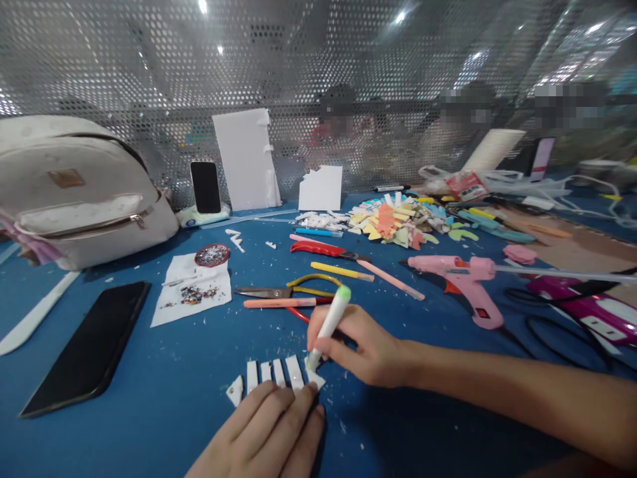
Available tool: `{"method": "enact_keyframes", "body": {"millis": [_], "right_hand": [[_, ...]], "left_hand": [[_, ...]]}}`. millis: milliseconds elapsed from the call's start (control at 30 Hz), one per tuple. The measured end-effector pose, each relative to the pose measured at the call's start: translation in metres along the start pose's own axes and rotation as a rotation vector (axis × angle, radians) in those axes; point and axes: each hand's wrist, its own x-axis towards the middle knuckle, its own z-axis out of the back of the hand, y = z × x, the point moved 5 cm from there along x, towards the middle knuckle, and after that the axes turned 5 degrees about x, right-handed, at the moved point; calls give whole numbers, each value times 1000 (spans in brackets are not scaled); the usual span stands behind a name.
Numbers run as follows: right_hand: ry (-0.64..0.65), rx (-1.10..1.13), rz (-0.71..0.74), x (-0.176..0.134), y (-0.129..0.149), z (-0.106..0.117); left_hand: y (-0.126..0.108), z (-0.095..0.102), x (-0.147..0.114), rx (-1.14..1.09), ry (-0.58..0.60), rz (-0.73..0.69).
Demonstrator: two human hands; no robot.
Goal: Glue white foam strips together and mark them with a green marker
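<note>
My right hand is closed around a white marker with a green end. The marker slants, its lower end at a small white piece. My left hand lies with its fingers stretched out over the lower ends of several white strips, which sit side by side on the blue table. To their left is a small pointed white piece with a dark spot. Just beyond my right hand lie scissors with yellow and red handles and an orange marker.
A pink glue gun with a cord lies right, near a magenta power strip. Behind are a red-handled cutter and heaped coloured scraps. Left are a dark phone, a backpack and a paper with small bits.
</note>
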Motion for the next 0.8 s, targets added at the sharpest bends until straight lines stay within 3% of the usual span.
{"method": "enact_keyframes", "body": {"millis": [33,67,100,167,233,400,500,567,633,800], "right_hand": [[56,-61,50,1,3,-3],[104,-116,88,1,6,-6],[140,-161,114,1,8,-8],[162,-209,142,2,10,-10],[156,-188,145,2,10,-10],[-84,226,-116,1,-7,3],[-240,319,-191,-1,-15,10],[-275,370,-223,-1,-18,11],[-291,419,-252,0,-21,11],[-330,510,-297,0,-23,12]], "left_hand": [[0,1,3,3,33,-45],[-2,-3,4,12,173,-155],[-2,-2,6,14,204,-191],[0,1,8,10,173,-163],[3,5,6,-12,2,-34],[-6,-7,-5,-34,71,-66],[-3,-4,-3,-19,103,-105],[-5,-8,-2,-13,207,-194],[0,-4,-1,-30,75,-110],[2,-14,-4,-93,103,-85]]}}
